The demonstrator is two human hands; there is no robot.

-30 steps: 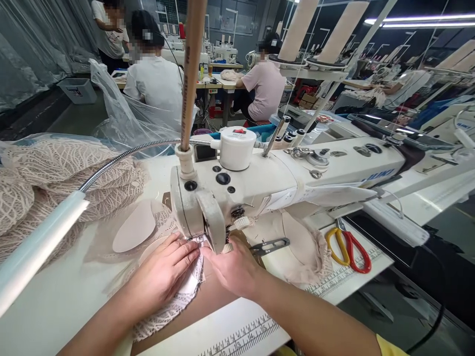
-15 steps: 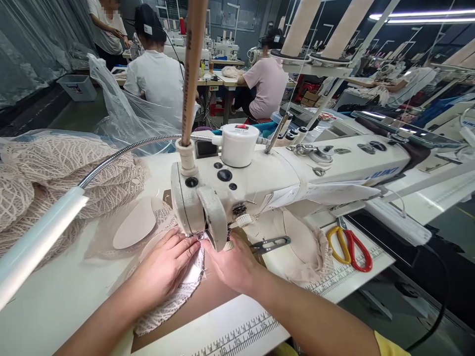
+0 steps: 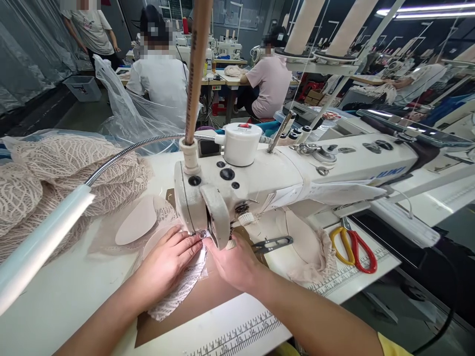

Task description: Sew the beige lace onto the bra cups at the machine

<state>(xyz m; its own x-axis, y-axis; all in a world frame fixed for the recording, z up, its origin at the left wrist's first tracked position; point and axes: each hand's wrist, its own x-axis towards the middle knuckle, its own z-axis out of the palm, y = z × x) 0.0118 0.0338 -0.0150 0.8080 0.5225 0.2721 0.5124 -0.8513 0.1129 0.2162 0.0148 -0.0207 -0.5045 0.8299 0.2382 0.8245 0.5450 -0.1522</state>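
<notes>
A piece of beige lace fabric (image 3: 177, 292) lies under the needle area of a white sewing machine (image 3: 202, 198). My left hand (image 3: 171, 254) rests flat on this fabric, its fingers stretched toward the presser foot (image 3: 202, 234). On the other side of the foot is my right hand (image 3: 233, 262). Its thumb points at the foot beside the fabric edge, while the machine head hides most of its fingers; whether they pinch the cloth cannot be seen. Thread snips (image 3: 273, 244) lie just right of that hand.
Scissors with yellow and red handles (image 3: 354, 249) lie at the right, beside a beige cup-shaped piece (image 3: 302, 237). A lace pile (image 3: 74, 183) and a lamp tube (image 3: 48, 242) occupy the left. A printed ruler (image 3: 237, 341) runs along the front edge. Co-workers sit beyond the machine.
The near end of the lace fabric has moved up toward the presser foot, with both hands staying beside it. The view has shifted slightly. At the back left, the standing person has changed posture.
</notes>
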